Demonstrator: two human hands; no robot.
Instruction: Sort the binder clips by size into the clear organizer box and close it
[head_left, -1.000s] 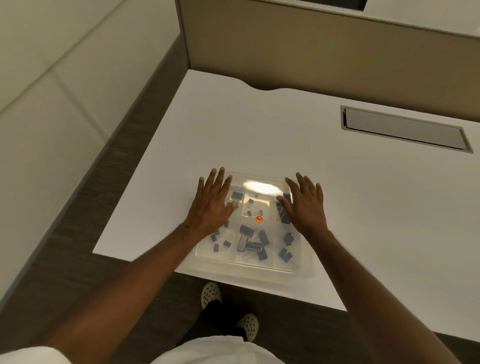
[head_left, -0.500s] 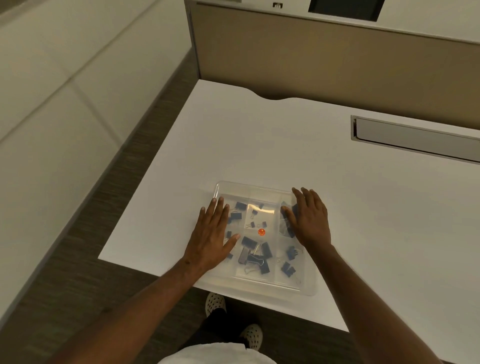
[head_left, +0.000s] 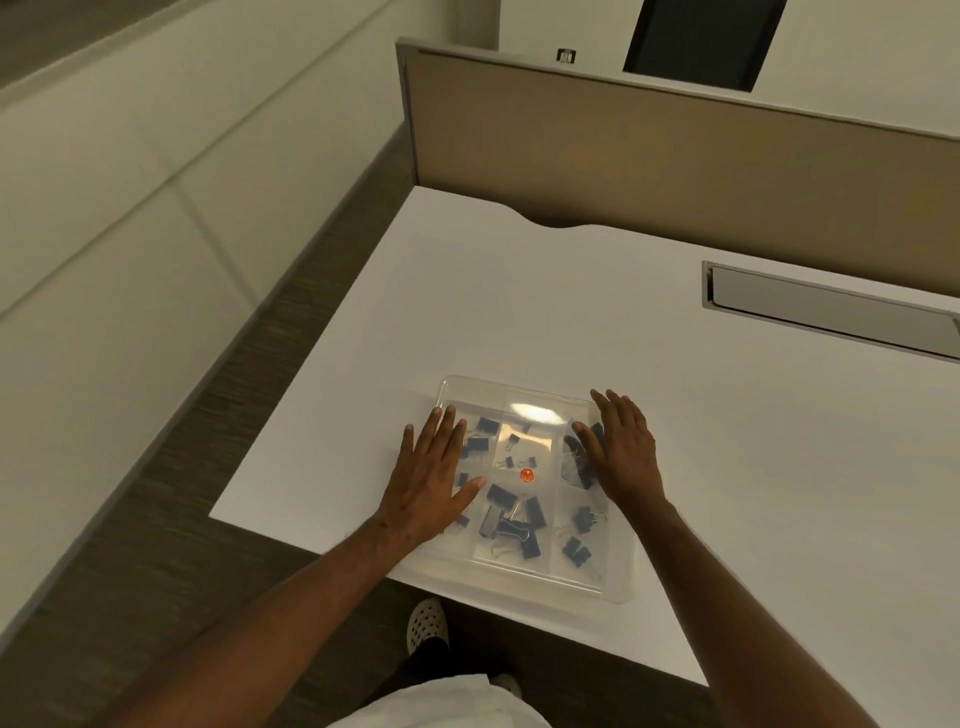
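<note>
Left hand (head_left: 426, 486) and right hand (head_left: 626, 453) both lie flat, fingers (head_left: 445, 431) straight and spread, pressing the clear lid of the organizer box (head_left: 613, 587) at the tabletop (head_left: 519, 312) near edge. Binder clips (head_left: 511, 522) sit inside, apparently grouped by size across compartments; none visible loose outside. Sorting looks finished and the lid down; whether it has latched cannot be told.

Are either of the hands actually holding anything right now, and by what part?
Nothing is gripped. Left hand and right hand lie flat, fingers straight, on the lid of the clear organizer box.
</note>
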